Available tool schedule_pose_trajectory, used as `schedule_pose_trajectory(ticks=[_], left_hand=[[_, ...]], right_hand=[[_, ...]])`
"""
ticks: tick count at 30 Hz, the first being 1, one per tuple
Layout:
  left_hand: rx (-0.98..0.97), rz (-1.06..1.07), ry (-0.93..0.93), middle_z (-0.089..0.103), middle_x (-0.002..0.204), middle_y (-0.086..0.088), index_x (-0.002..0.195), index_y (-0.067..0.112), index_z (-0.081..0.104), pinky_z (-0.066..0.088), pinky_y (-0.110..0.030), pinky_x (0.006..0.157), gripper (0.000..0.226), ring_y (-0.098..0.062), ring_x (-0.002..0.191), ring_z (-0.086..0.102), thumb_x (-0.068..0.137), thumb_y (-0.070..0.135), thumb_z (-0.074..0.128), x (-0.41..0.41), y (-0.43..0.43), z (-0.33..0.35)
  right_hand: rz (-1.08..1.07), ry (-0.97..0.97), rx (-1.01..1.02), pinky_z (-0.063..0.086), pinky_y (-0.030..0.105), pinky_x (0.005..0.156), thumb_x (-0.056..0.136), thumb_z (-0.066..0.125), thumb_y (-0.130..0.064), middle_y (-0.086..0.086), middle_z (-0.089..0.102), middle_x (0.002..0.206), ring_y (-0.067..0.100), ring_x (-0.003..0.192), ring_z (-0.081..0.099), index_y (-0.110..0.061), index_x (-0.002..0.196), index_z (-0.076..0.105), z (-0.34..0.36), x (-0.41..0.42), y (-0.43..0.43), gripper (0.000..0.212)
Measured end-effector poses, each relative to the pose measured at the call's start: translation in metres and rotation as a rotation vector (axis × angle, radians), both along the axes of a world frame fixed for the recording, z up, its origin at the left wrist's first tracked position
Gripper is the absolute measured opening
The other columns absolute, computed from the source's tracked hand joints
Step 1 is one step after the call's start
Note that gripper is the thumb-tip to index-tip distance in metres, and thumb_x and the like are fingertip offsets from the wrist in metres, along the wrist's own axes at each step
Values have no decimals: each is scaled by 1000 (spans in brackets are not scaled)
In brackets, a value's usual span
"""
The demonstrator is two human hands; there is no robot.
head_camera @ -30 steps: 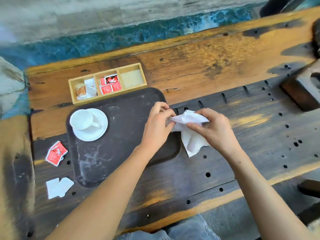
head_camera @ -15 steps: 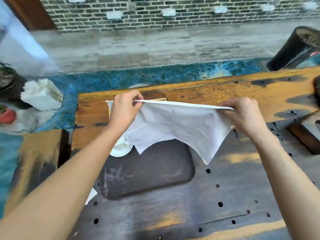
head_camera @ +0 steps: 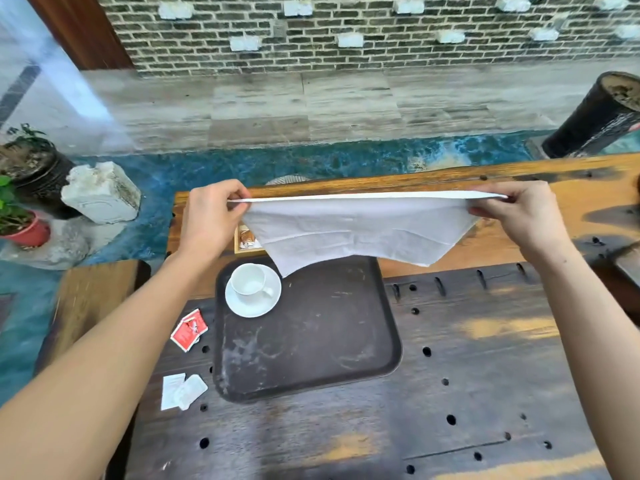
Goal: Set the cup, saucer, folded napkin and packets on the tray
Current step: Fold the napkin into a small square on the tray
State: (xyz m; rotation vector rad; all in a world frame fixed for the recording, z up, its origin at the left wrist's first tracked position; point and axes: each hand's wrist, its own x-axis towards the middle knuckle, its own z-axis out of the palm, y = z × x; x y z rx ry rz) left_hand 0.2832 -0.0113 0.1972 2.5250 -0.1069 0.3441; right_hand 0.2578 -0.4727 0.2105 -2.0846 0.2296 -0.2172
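Left hand [head_camera: 211, 220] – pinching napkin [head_camera: 356, 233] corner | right hand [head_camera: 519, 216] – pinching opposite corner | stretched above tray [head_camera: 311, 368]

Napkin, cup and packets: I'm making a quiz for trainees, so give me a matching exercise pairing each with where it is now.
Things:
1. napkin
2. cup
3. red packets
4. white packets

Places:
A. on the saucer on the tray
B. table, left of the tray's near corner
C. stretched between left hand and right hand
D. table, beside the tray's left edge

Pairs: 1-C, 2-A, 3-D, 4-B
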Motion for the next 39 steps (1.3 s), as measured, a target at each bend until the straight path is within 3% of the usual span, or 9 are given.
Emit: schedule_pose_trajectory(ticks=[3, 7, 11, 14, 17, 23, 30, 34, 39], left_hand=[[-25, -89, 21, 75, 84, 1, 89, 15, 76, 51, -23, 78, 7, -16, 83, 70, 88, 8, 75, -7, 1, 2], [-57, -243, 122, 75, 82, 5, 89, 13, 79, 53, -26, 78, 8, -13, 79, 68, 86, 6, 78, -28, 2, 2], [-96, -316, 271, 75, 81, 17, 86, 20, 80, 52, -18, 75, 13, -6, 77, 69, 81, 7, 82, -58, 5, -18], [-95, -377, 404, 76, 83, 18, 86, 22, 80, 56, -17, 73, 19, -2, 84, 70, 80, 5, 83, -81, 6, -43], [-86, -393, 497, 74, 88, 18, 91, 22, 81, 57, -16, 78, 22, 6, 90, 67, 83, 1, 80, -98, 7, -68], [-114, -293, 608, 69, 98, -3, 87, 12, 79, 58, -32, 80, 12, -21, 79, 69, 84, 0, 78, -113, 5, -102], [-85, -203, 604, 73, 81, 10, 84, 19, 75, 47, -29, 75, 14, -9, 79, 68, 90, 7, 73, -103, -8, -121], [-114, -112, 601, 74, 77, -7, 90, 10, 77, 56, -34, 78, 9, -28, 75, 74, 91, 4, 70, -88, -20, -131], [-87, -14, 586, 69, 85, -15, 96, 6, 75, 52, -12, 63, 20, -36, 71, 74, 93, -5, 59, -54, -36, -149]], right_hand=[[13, -17, 36, 60, 44, 93, 88, 74, -2, 3, 79, 99, 29, 101, 75, -23, 99, 81, -9, -6, -10, 25], [51, 18, 70, 58, 33, 95, 86, 74, 1, -7, 81, 96, 18, 96, 74, -32, 90, 83, -13, -34, -24, 35], [78, 125, 68, 57, 10, 72, 86, 71, 9, -17, 77, 78, -4, 73, 72, -9, 94, 75, -31, -68, -35, 20], [69, 231, 117, 53, 7, 67, 89, 70, 7, -5, 73, 72, 2, 69, 74, -1, 90, 61, -57, -94, -47, 12], [60, 356, 235, 57, 13, 72, 89, 71, 1, 14, 73, 82, 16, 77, 78, -4, 85, 65, -86, -120, -53, 10], [31, 558, 383, 61, 22, 83, 87, 73, -22, 13, 69, 84, 27, 86, 77, 0, 90, 65, -141, -150, -57, 24], [-2, 528, 357, 64, 27, 78, 97, 67, -16, 1, 59, 65, 15, 69, 64, -4, 88, 71, -174, -144, -40, 16], [-92, 493, 251, 65, 29, 75, 99, 66, -13, -4, 52, 64, 17, 66, 60, -3, 87, 69, -190, -125, -34, 16], [-212, 530, 167, 59, 17, 56, 97, 68, -14, 7, 62, 78, 29, 69, 72, -6, 90, 69, -209, -99, -44, 10]])
